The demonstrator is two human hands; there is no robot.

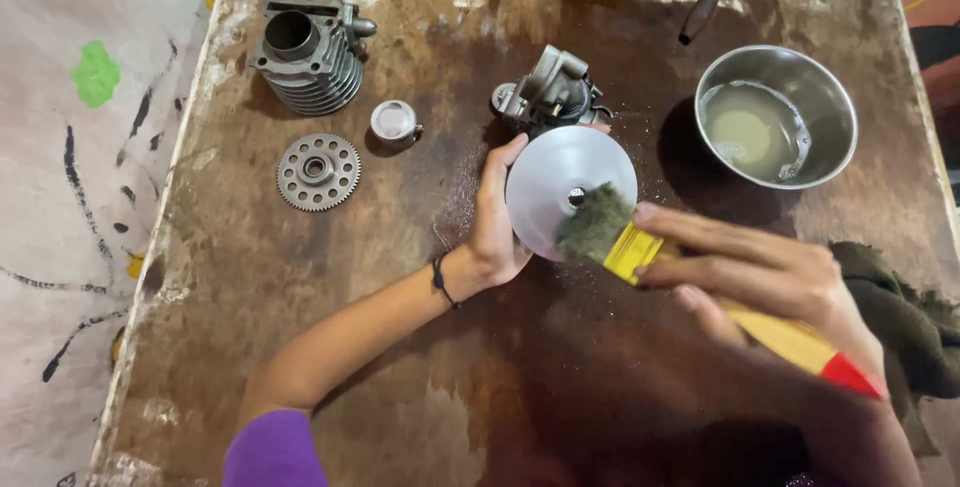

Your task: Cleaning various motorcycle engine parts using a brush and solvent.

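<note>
Steadying a silver cone-faced disc (560, 177) mid-desk, the left hand (497, 227) grips its rim while the right hand (760, 272) clasps a yellow-handled brush (640, 242) on it; hard strokes risk skidding the disc into the liquid-filled steel bowl (835, 97).

Light falls evenly from above, fairly bright at the top and dimmer toward the lower right of the worktop (300, 367). The metal bowl (776, 115) casts a dark shadow leftward. Focus is sharp; straight edges bow slightly near the corners.
</note>
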